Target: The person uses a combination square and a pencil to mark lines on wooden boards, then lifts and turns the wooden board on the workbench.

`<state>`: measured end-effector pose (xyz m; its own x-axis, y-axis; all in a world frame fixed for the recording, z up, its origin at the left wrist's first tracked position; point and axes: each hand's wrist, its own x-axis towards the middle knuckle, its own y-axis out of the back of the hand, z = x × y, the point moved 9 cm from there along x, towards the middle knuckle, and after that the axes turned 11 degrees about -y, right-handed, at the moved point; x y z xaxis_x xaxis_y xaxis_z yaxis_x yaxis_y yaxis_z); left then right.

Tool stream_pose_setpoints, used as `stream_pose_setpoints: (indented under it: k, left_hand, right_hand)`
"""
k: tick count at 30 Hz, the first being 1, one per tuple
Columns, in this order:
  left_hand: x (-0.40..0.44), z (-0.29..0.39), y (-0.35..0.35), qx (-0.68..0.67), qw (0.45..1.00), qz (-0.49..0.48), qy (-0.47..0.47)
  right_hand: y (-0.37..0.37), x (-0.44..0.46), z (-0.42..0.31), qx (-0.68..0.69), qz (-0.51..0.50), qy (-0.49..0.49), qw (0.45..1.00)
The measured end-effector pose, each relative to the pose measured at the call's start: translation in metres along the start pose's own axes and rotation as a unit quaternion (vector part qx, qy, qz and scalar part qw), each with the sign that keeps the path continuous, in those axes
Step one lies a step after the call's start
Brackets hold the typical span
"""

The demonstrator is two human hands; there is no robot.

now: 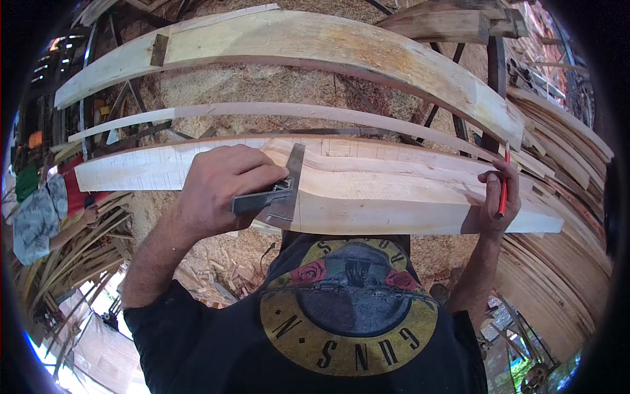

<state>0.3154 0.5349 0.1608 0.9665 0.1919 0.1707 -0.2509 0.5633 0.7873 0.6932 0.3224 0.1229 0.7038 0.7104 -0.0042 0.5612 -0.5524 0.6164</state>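
My left hand [230, 187] is closed around the dark head of a combination square [294, 172], its metal blade lying across a long pale wooden beam [387, 215]. The beam has a hollowed, stepped section in its middle and thin pencil lines across its left part. At the beam's right side, my right hand [502, 197] grips a red pencil [504, 192] between its fingers. That hand is by the beam's edge; whether it presses on the wood I cannot tell.
Beyond the beam lie a thin curved strip [275, 111] and a broad curved timber [295, 39]. Stacked boards [551, 289] fill the right side. Sawdust and shavings [249, 85] cover the ground. Another person [42, 217] is at the far left, near thin offcuts [92, 240].
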Motion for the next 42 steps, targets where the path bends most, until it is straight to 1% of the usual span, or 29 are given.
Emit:
stream_pose_setpoints:
  k: [10,23,25,31,37,42]
  left_hand:
    - [0.000,-0.001,0.001,-0.011,1.000,-0.007,0.000]
    - [-0.002,0.000,-0.001,-0.004,1.000,0.004,0.000]
    - [-0.004,-0.002,-0.004,-0.007,1.000,-0.010,0.012]
    - [-0.005,-0.002,-0.005,-0.007,1.000,-0.019,0.022]
    - [-0.007,-0.001,-0.004,0.001,1.000,-0.006,0.015]
    - [-0.008,-0.002,-0.006,-0.002,1.000,-0.002,0.016]
  right_hand:
    - [-0.001,0.002,0.002,0.001,-0.014,0.002,1.000]
    - [-0.001,0.001,-0.002,0.002,-0.001,0.003,1.000]
    - [-0.001,0.001,-0.003,-0.010,0.001,0.007,1.000]
    - [-0.001,0.003,0.008,0.023,-0.007,-0.008,1.000]
    - [0.000,0.003,0.007,0.016,-0.009,0.003,1.000]
    - [0.001,0.002,0.003,-0.014,0.005,0.001,1.000]
